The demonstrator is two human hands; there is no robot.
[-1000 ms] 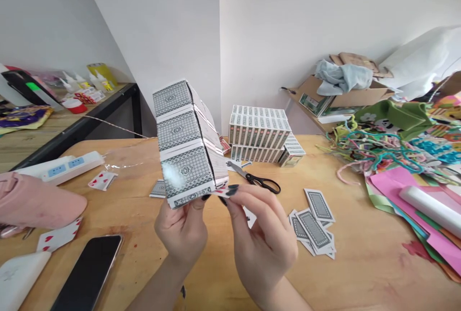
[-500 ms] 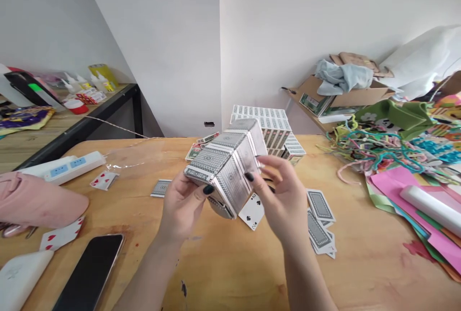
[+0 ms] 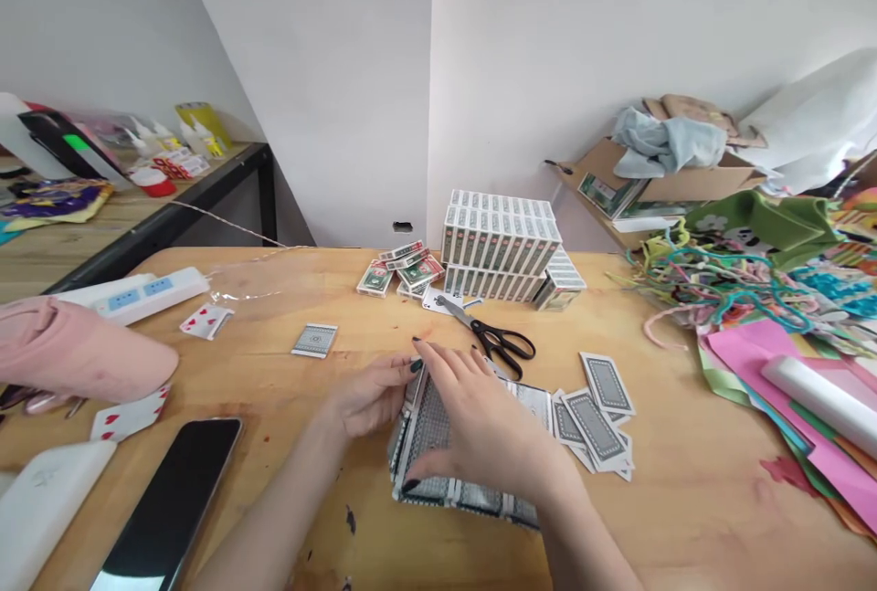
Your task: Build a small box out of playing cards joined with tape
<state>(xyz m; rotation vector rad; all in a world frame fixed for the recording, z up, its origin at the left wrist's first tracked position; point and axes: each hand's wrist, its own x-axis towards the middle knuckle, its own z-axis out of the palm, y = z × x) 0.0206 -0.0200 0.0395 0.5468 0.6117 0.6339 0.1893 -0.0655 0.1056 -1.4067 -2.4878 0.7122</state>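
A patterned gray card box (image 3: 428,427) sat by loose cards (image 3: 595,427).
The left hand's (image 3: 374,397) grip held its end; the right hand (image 3: 483,422) spread open on top. I couldn't read the packs (image 3: 503,239).

The patterned card box (image 3: 431,427), held up and tilted in both hands a second ago, has come down low over the near middle of the worktop (image 3: 274,427). The right hand (image 3: 486,427) has gone from pinching its edge to spreading across its top; the left (image 3: 374,399) now holds its left end. The scissors (image 3: 478,328) and small card packs (image 3: 417,271) beyond are uncovered.
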